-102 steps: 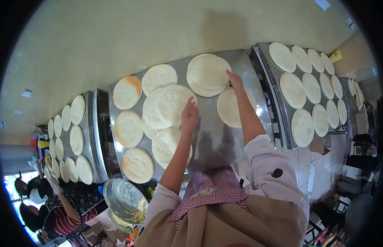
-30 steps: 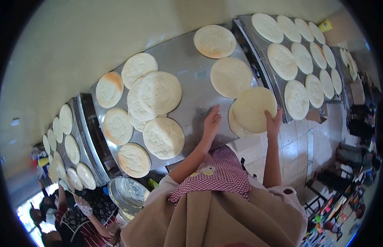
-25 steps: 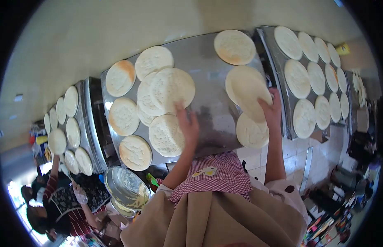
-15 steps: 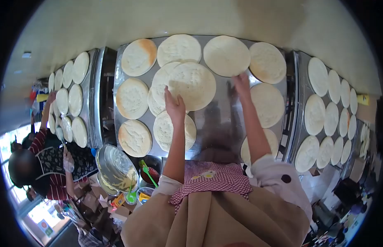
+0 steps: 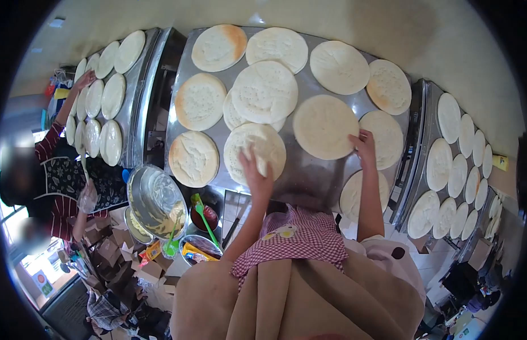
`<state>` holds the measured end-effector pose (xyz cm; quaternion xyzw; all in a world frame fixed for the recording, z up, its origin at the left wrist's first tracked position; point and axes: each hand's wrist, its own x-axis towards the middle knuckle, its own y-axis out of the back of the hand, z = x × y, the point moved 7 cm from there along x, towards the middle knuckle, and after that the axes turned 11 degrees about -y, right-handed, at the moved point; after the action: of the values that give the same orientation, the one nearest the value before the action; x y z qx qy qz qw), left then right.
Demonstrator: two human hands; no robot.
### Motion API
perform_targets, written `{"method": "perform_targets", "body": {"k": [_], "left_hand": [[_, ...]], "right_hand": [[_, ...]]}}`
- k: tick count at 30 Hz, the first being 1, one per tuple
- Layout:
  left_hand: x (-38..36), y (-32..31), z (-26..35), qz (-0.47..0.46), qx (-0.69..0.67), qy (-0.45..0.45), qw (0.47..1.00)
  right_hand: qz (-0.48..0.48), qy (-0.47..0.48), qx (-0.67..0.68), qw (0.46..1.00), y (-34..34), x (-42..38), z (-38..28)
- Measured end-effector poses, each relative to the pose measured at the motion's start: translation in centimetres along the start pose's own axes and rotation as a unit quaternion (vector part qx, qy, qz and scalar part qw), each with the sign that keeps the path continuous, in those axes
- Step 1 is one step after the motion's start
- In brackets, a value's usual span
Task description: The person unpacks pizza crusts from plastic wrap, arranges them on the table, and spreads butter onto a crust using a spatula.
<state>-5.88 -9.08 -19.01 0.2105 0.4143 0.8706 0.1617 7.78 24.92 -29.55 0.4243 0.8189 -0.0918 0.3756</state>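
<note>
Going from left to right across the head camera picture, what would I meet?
Co-worker → left griddle of flatbreads → metal bowl → green brush → left hand on a flatbread → right hand at a pale flatbread → right griddle of flatbreads.

We stretch both bare forearms forward, sleeves pushed up to the elbows, our left hand (image 5: pixel 255 170) raised with fingers curled in a pinch, our right hand (image 5: pixel 364 146) reaching further out, fingers bent and palm down.
</note>
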Motion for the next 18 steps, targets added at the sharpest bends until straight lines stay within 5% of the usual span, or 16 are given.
{"method": "perform_targets", "body": {"k": [2,3,5,7,9,13,18], "left_hand": [[-1.9,1.4,-5.5,0.052,-0.063,0.058,0.995],[-2.5,2.0,-7.3,0.054,-0.080,0.070,0.993],[-4.3,1.5,-10.6,0.049,-0.116,0.074,0.989],[-5.0,1.8,-11.4,0.072,-0.144,0.091,0.983],[-5.6,1.1,-13.4,0.087,-0.211,0.145,0.963],[-6.1,-0.2,-16.0,0.081,-0.306,0.242,0.917],[-8.3,-0.7,-16.4,-0.017,-0.413,0.302,0.859]], "right_hand": [[0.008,0.036,-0.050,0.998,2.5,1.5,3.2],[0.099,0.139,-0.155,0.973,2.6,0.3,2.0],[0.268,0.329,-0.350,0.835,1.5,-2.8,-0.7],[0.348,0.420,-0.316,0.776,-3.2,-7.6,-4.9],[0.100,0.213,-0.223,0.946,-9.3,-2.4,-3.8],[0.107,0.041,-0.433,0.894,-21.2,-3.1,-6.7],[0.117,0.102,-0.245,0.957,-22.9,0.6,-5.0]]}}
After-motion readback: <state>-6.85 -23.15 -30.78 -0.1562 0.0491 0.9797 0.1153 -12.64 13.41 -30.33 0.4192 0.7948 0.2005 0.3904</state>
